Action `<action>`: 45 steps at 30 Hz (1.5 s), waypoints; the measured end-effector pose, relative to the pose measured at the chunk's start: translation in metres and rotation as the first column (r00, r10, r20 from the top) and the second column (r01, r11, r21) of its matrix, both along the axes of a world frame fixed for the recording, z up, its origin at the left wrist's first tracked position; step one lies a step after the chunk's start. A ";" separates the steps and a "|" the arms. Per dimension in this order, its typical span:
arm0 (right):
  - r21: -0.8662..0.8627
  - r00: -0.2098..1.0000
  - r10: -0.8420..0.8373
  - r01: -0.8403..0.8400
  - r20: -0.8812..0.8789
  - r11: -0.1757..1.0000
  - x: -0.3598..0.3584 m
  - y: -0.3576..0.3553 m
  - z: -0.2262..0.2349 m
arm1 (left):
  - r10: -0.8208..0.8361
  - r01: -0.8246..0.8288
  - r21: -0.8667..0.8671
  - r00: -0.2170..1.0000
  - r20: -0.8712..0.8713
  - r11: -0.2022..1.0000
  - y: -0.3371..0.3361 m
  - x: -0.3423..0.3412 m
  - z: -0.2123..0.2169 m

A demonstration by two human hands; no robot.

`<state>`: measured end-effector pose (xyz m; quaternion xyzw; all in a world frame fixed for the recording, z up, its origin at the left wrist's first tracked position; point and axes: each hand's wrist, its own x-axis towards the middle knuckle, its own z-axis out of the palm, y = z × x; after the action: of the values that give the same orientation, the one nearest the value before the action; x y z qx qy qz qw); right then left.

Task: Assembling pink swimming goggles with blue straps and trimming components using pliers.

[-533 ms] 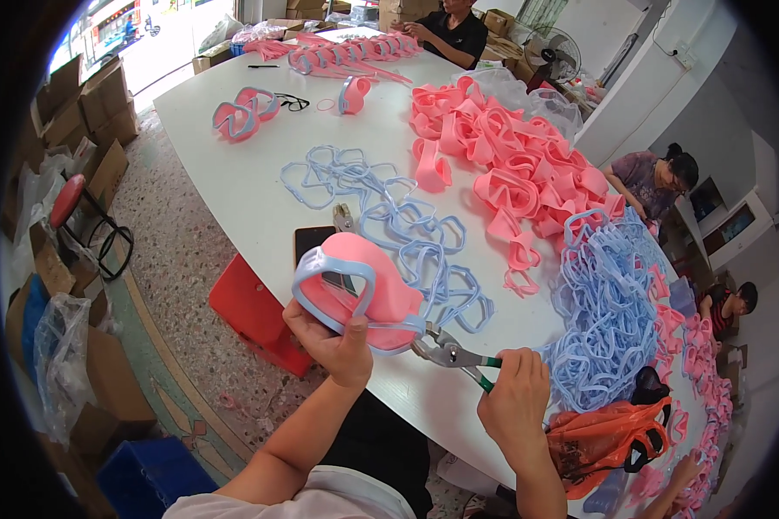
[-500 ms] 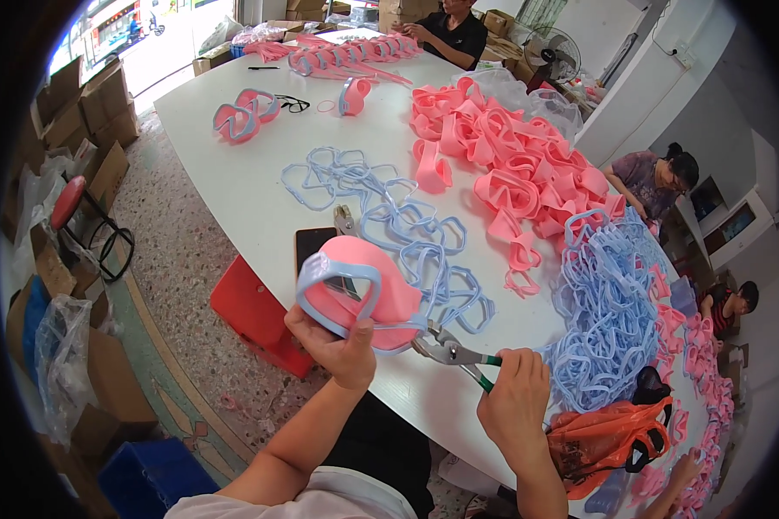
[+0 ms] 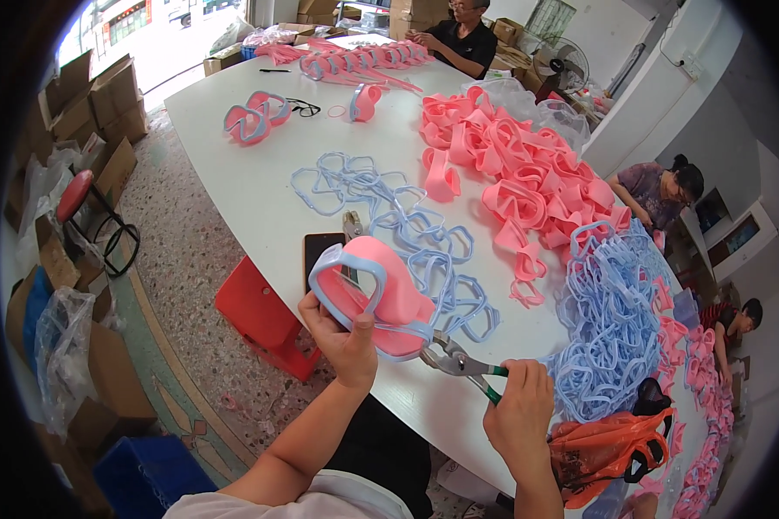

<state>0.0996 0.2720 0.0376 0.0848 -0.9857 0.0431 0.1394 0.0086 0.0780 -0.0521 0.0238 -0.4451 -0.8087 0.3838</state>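
Observation:
My left hand (image 3: 344, 344) grips a diving-mask-like piece, a soft pink skirt (image 3: 398, 290) with a light blue frame (image 3: 348, 259) around its rim. It is held above the near edge of the white table. In my right hand (image 3: 521, 411) are pliers (image 3: 459, 362) with green handles, fingers wrapped round them. Their metal jaws meet the blue frame at the piece's right end; whether they bite on it I cannot tell. Behind the piece lie loose light blue frames (image 3: 441, 268), a dark phone (image 3: 318, 251) and a second metal tool (image 3: 352, 223).
Pink skirts (image 3: 528, 173) lie heaped at the right of the table (image 3: 234, 186), beside a pile of blue frames (image 3: 606, 320) and an orange bag (image 3: 610, 445). Finished-looking pink-and-blue pieces (image 3: 255, 118) sit farther off. A red stool (image 3: 264, 311) stands at left; other people (image 3: 662, 190) sit around the table.
The whole view has shifted slightly. Both hands keep their hold, and the plier jaws stay at the right end of the pink-and-blue piece.

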 end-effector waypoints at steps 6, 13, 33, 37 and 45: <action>-0.151 0.988 -0.020 0.043 0.151 0.988 0.013 0.015 0.006 | -0.093 0.089 0.160 0.995 0.017 0.983 -0.005 -0.008 0.006; -0.162 0.986 -0.040 0.067 0.162 0.985 0.012 0.010 -0.002 | -0.174 0.128 0.372 0.980 0.093 0.920 -0.010 -0.009 0.013; -0.615 0.871 0.085 0.268 0.483 0.741 0.002 -0.033 -0.048 | 0.060 -0.050 0.128 0.995 -0.082 0.990 0.034 0.002 -0.002; -0.574 0.861 0.020 0.321 0.507 0.753 -0.001 -0.037 -0.049 | 0.064 -0.058 0.087 0.996 -0.065 0.995 0.034 0.004 -0.002; -0.504 0.869 -0.012 0.299 0.495 0.810 -0.001 -0.036 -0.050 | 0.060 -0.053 0.139 0.997 -0.049 0.989 0.029 0.004 0.012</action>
<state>0.0991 0.2355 -0.0121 -0.0569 -0.9350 0.3404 -0.0814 0.0128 0.1070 -0.0402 0.0412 -0.3771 -0.8266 0.4157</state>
